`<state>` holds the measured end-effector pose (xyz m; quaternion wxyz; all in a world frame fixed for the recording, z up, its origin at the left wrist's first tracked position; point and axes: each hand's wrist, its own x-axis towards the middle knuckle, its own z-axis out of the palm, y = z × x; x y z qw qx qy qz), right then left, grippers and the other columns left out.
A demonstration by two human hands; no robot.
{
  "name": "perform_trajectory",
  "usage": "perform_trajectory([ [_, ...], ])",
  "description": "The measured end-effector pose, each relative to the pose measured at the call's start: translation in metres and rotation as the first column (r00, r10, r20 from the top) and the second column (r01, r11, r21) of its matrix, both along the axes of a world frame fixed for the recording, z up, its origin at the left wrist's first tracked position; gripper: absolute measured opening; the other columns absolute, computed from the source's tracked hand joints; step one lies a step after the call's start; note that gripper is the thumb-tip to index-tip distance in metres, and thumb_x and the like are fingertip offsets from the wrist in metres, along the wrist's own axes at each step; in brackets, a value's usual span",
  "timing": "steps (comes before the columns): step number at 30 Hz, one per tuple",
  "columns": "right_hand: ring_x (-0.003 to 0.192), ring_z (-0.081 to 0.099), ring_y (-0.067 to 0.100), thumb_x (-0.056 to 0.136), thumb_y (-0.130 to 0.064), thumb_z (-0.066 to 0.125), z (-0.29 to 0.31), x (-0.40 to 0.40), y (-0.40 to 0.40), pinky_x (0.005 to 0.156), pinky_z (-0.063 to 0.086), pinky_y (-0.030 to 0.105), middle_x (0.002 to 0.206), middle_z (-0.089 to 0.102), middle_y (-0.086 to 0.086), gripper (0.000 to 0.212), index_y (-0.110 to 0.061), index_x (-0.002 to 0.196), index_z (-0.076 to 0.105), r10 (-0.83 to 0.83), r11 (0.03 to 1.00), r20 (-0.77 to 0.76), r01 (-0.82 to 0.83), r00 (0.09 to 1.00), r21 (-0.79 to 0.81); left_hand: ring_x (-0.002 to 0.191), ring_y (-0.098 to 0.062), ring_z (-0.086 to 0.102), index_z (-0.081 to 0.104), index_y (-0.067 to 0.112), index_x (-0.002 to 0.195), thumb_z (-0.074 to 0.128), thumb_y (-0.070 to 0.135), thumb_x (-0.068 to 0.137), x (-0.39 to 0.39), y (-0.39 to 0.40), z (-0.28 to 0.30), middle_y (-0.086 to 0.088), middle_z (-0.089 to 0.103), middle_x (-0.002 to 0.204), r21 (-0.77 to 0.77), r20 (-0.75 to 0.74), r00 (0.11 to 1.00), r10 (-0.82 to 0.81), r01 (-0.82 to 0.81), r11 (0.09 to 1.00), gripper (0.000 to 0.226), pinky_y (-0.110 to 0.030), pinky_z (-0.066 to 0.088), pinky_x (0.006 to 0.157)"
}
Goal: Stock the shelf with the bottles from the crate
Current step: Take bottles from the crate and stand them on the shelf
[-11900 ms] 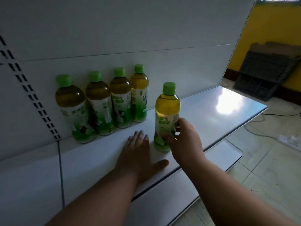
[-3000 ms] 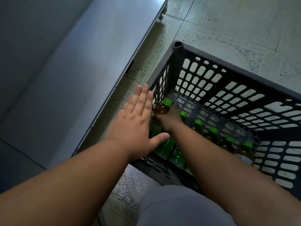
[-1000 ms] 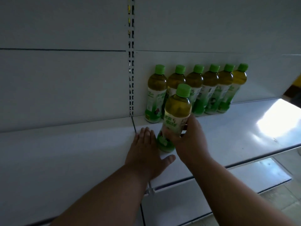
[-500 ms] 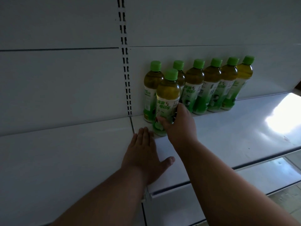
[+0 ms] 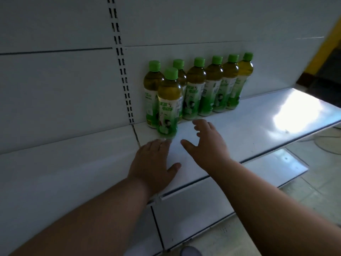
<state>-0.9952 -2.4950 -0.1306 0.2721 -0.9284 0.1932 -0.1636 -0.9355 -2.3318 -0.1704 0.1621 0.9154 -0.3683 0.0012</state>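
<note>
The front bottle [image 5: 168,106], judged heavy, stiff and best gripped at its labelled waist, is seen upright on the shelf [image 5: 239,126] just beyond the spread, empty fingers [image 5: 198,124] of both hands.

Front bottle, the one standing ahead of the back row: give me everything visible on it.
The front bottle is clear plastic by its look, with a green screw cap, amber-yellow drink up to the shoulder and a white-and-green printed label round its lower body. It stands upright on the white shelf, in front of the left end of the row of six like bottles against the back panel. Neither hand holds it: the left hand lies flat just before its base, the right hand hovers open beside it.
</note>
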Motion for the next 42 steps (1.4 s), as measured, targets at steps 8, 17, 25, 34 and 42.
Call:
perform_trajectory([
  [8,0.130,0.046,0.024,0.083,-0.050,0.072,0.032,-0.160,-0.012,0.101,0.044,0.037,0.146,0.041,0.002,0.076,-0.030,0.147,0.036,-0.224,0.969,-0.358,0.167,0.906,-0.184,0.141,-0.019,0.030,0.024,0.023,0.155,0.050,0.062,0.091,-0.084,-0.028,0.043,0.001,0.032,0.157,0.019,0.016,0.915,-0.403,0.402,0.915,0.079,-0.034,0.023,0.116],
  [17,0.118,0.053,0.028,0.079,-0.049,0.074,0.020,-0.324,-0.039,0.096,0.048,0.040,0.128,0.050,0.006,0.070,-0.026,0.138,0.044,-0.449,0.892,-0.527,0.399,0.722,-0.213,0.137,-0.021,0.034,0.029,0.025,0.152,0.050,0.065,0.089,-0.237,-0.087,0.026,0.002,0.038,0.150,0.048,-0.041,0.793,-0.608,0.609,0.792,0.078,-0.038,0.029,0.113],
  [25,0.110,0.056,0.021,0.083,-0.044,0.077,-0.064,-0.394,-0.108,0.093,0.050,0.035,0.131,0.053,0.004,0.064,-0.023,0.136,0.049,-0.409,0.863,-0.645,0.504,0.646,-0.043,0.144,-0.021,0.027,0.025,0.024,0.154,0.050,0.063,0.090,-0.304,-0.170,-0.060,-0.001,0.030,0.157,0.167,-0.171,0.728,-0.664,0.686,0.709,0.079,-0.039,0.022,0.119],
  [34,0.079,0.054,0.009,0.089,-0.030,0.073,-0.143,-0.403,-0.187,0.062,0.041,0.019,0.110,0.059,-0.001,0.047,-0.018,0.130,0.053,-0.233,0.824,-0.790,0.546,0.567,0.149,0.146,-0.022,-0.030,-0.022,0.021,0.154,0.034,0.078,0.087,-0.303,-0.230,-0.151,-0.005,-0.036,0.158,0.425,-0.244,0.682,-0.690,0.715,0.556,0.105,-0.040,-0.014,0.119],
  [42,0.080,0.055,0.014,0.091,-0.035,0.070,-0.265,-0.414,-0.178,0.065,0.043,0.029,0.096,0.059,0.001,0.022,-0.024,0.091,0.052,-0.356,0.507,-0.804,0.821,0.476,0.262,0.138,-0.022,-0.044,-0.038,0.010,0.144,0.019,0.084,0.082,-0.297,-0.241,-0.172,-0.011,-0.050,0.148,0.481,-0.211,0.677,-0.705,0.700,0.529,0.112,-0.038,-0.017,0.120],
])
